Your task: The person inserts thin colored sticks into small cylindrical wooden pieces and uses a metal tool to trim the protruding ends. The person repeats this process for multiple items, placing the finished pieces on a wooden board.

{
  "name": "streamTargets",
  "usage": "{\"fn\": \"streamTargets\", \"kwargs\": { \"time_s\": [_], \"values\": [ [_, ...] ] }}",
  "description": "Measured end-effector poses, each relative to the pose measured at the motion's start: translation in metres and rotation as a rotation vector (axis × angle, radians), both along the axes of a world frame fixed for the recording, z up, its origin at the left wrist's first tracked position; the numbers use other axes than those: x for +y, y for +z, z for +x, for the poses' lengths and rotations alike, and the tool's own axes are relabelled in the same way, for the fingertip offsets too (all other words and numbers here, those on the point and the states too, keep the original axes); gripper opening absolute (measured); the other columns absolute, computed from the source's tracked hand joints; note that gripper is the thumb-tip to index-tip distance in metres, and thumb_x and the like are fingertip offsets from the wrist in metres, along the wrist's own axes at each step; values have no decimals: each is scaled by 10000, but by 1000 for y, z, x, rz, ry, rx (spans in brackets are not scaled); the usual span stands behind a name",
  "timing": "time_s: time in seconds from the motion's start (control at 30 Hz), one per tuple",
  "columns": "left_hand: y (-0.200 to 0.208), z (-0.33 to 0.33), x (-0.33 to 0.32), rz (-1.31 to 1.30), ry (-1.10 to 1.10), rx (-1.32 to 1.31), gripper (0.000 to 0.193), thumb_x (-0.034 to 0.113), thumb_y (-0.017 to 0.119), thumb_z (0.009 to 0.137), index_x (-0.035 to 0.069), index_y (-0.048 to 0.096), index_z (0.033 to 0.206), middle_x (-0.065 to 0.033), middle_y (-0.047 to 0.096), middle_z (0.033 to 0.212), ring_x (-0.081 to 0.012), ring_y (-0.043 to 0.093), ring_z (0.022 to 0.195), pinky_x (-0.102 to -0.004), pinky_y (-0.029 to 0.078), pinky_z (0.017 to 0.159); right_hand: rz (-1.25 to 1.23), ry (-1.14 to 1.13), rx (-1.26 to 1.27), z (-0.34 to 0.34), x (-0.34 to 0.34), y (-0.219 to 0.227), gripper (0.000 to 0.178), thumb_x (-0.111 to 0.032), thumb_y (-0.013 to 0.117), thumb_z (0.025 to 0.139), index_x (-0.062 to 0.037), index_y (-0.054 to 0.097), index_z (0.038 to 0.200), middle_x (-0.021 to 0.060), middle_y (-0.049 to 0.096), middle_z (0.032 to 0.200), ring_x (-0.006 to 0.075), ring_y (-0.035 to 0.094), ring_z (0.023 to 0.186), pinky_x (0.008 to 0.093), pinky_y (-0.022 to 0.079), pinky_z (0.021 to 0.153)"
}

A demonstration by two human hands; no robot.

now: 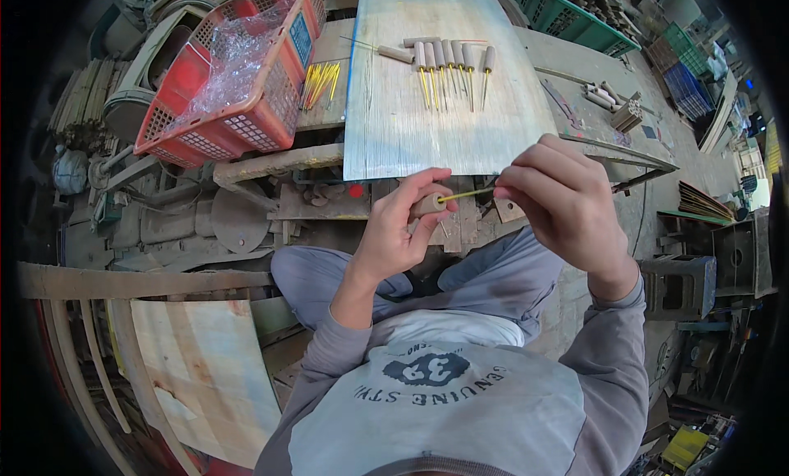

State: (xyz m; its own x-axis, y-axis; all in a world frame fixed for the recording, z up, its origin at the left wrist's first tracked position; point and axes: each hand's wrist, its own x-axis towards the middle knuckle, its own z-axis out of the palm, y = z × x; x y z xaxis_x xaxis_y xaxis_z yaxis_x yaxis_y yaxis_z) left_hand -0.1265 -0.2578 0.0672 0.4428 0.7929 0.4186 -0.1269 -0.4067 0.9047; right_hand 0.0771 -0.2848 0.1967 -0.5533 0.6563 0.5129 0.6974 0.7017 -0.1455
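Note:
In front of my lap, my left hand [389, 234] is closed around a short tan cylinder [426, 206], its thumb and fingers on either side. A thin yellow stick [467, 195] comes out of the cylinder's end facing right. My right hand [563, 201] pinches the stick's far end, and its fingertips partly hide that end. Beyond my hands, several brown cylinders [448, 55] with thin, partly yellow sticks lie in a row on a pale board [452, 143]. Another cylinder [395, 55] lies to their left.
Left of the board stand a red plastic crate [283, 94] with clear wrap [234, 61] and a pile of yellow sticks [322, 83]. Loose cylinders [604, 96] lie on the bench at right. A green crate [567, 20] is behind. A grey stool [682, 287] stands to my right.

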Motion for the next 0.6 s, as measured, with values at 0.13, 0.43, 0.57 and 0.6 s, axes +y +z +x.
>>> {"fn": "streamTargets", "kwargs": {
  "time_s": [0.13, 0.43, 0.57, 0.6],
  "values": [
    [1, -2, -1, -3, -15, -15, 396, -49, 528, 880, -32, 455, 1269, -124, 666, 947, -117, 617, 897, -226, 486, 785, 2, 6, 5, 0, 3, 1, 162, -59, 721, 685, -8, 604, 784, 72, 545, 759, 240, 549, 680, 357, 453, 568],
    [-9, -15, 5, 125, 111, 272, 478, -27, 574, 867, -8, 429, 1322, -153, 641, 1094, -193, 639, 978, -294, 498, 825, -120, -18, -275, 21, 25, -26, 125, -72, 646, 629, -43, 622, 748, 69, 584, 724, 243, 599, 742, 372, 492, 626],
    [-5, -29, 11, 359, 440, 246, 520, 83, 625, 866, -2, 420, 1336, -153, 594, 1213, -204, 574, 1074, -334, 451, 883, -374, -351, 78, 67, 50, -50, 112, -44, 629, 741, -56, 707, 820, 75, 669, 704, 220, 652, 650, 310, 510, 611],
    [-6, -31, 9, 280, 469, 134, 541, 127, 630, 864, -3, 407, 1339, -149, 551, 1285, -211, 525, 1119, -342, 411, 915, -403, -482, 162, 76, 60, -56, 113, -64, 627, 774, -52, 716, 843, 79, 681, 703, 203, 653, 618, 299, 511, 610]
  ]
}}
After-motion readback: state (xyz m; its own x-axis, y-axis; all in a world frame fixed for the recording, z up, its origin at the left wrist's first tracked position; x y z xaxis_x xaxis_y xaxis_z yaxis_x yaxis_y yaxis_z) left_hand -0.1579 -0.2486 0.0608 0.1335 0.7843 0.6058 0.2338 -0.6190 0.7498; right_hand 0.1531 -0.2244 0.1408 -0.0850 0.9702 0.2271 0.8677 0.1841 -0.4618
